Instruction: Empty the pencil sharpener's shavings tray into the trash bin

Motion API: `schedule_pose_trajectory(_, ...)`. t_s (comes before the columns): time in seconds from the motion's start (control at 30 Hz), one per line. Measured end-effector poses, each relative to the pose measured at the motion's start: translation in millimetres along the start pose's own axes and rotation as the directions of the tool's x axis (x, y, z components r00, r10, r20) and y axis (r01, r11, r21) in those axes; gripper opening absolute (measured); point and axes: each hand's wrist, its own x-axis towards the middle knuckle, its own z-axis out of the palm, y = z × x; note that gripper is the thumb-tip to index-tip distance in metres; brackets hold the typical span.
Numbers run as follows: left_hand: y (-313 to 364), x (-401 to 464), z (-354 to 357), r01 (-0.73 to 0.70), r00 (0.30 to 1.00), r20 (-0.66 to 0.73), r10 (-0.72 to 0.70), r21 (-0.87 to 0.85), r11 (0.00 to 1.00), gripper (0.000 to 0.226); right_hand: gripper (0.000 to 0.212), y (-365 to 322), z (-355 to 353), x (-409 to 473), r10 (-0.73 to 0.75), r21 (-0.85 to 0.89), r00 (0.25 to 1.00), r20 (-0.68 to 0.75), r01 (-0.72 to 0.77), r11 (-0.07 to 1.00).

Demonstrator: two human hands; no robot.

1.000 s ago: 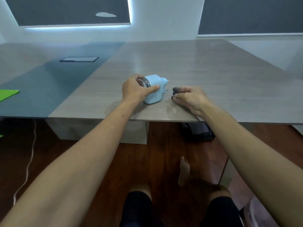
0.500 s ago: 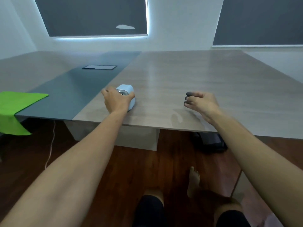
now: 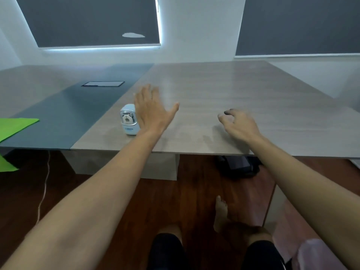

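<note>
Hovering flat and spread, the left hand holds nothing, just beside the sharpener standing near the table edge; the right hand is loosely curled and empty too. Looks like light, smooth plastic that'd slide, so I'd pin the body and pull the tray from the base.

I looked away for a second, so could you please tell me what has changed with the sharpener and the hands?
The left hand slid the pencil sharpener leftward along the table, then let go and opened flat beside it. The right hand stayed loosely curled and empty, fingertips dark-smudged.
</note>
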Motion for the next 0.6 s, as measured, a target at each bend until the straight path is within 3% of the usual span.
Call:
schedule_pose_trajectory(0.1, 30, -13, 19, -0.11, 0.97, 0.209, 0.122, -0.067, 0.992, 0.078, 0.066, 11, 1, 0, 0.01, -0.223, 0.995, 0.095, 0.012, 0.975)
schedule_pose_trajectory(0.23, 47, -33, 42, -0.128, 0.887, 0.438, 0.147, -0.072, 0.989, 0.087, 0.079, 25, 3, 0, 0.061, -0.419, 0.987, 0.147, 0.006, 0.908)
schedule_pose_trajectory(0.43, 43, -50, 58, -0.096, 0.746, 0.663, 0.062, 0.015, 0.995, 0.108, 0.091, 40, 13, -4, 0.119, -0.415, 0.975, 0.19, -0.03, 0.909)
schedule_pose_trajectory(0.6, 41, -51, 62, -0.095, 0.715, 0.697, 0.052, 0.023, 0.995, 0.113, 0.095, 43, 16, 0, 0.147, -0.418, 0.966, 0.211, -0.046, 0.907)
